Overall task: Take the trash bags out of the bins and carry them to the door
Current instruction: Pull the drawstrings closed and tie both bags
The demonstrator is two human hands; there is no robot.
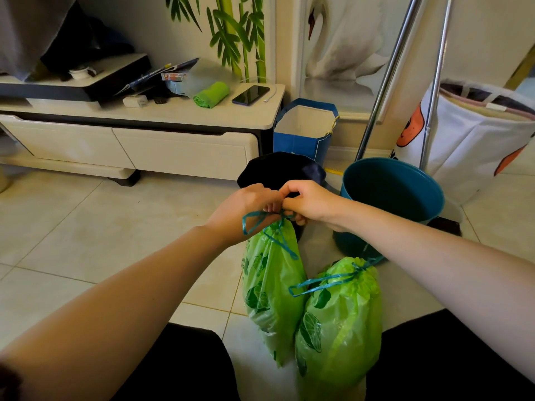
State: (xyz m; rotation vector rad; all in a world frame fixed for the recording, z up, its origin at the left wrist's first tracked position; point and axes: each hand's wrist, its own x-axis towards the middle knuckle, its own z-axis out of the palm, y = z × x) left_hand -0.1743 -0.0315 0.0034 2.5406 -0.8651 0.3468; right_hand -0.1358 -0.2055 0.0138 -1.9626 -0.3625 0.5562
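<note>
**Tying off the second bag, straight below my hands**

Nearest to me, by my right knee, stands the tied bag [341, 322], its blue drawstring [327, 280] already knotted and trailing toward the left. Just beside it, touching along one flank, is the bag I am working on [270, 290]. It hangs and stands upright, its long axis running straight down from my grip to the tiled floor [86, 227], so the load lies directly beneath my fists rather than off to either side.

My left hand [246, 202] and right hand [311, 202] meet knuckle to knuckle over the gathered neck. Both are clamped on its blue cord [262, 219]; one loop sticks out to the left under my left hand and a loose tail drops down the front of the bag. Neither hand is clearly nearer, as they share the same spot. I judge the knot is not yet finished, and the next pull should go outward, hands parting sideways, while the bag stays plumb below.

Beyond my hands sits the dark bin [282, 169], and to its right the teal bin [390, 195], which looks empty. Both bags seem to be out already. The door is not in view, so I cannot tell which way to carry them.
</note>
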